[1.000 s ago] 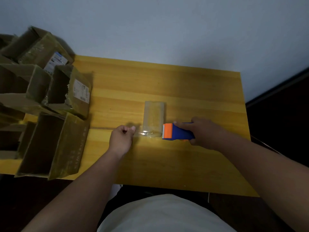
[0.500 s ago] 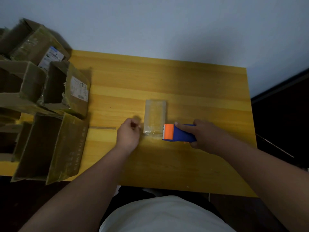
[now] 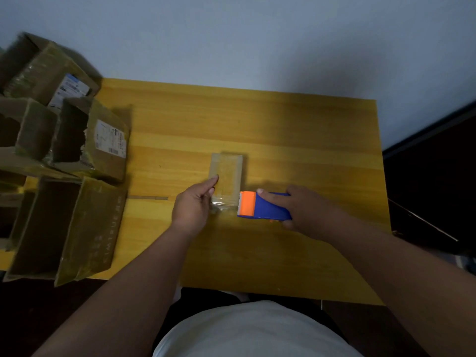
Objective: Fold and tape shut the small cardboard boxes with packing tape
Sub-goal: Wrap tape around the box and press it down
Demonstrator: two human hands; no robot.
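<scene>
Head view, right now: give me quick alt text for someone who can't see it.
A person's left hand touches the left edge of a small flat cardboard box on a yellow table, while the right hand grips a blue and orange tape dispenser at the box's right side. Open cardboard boxes are piled at the table's left end.

Dim, warm-tinted light, brightest on the worktop (image 3: 296, 140) just ahead of me; near edge and floor fall to near black. Soft shadows lie on the wall (image 3: 296, 60) behind and beside the stacked cartons (image 3: 85, 155). Wide-angle lens bends the worktop edges and stretches my forearms. Cartons at far left look smeared and soft; centre is fairly sharp, slightly grainy.
</scene>
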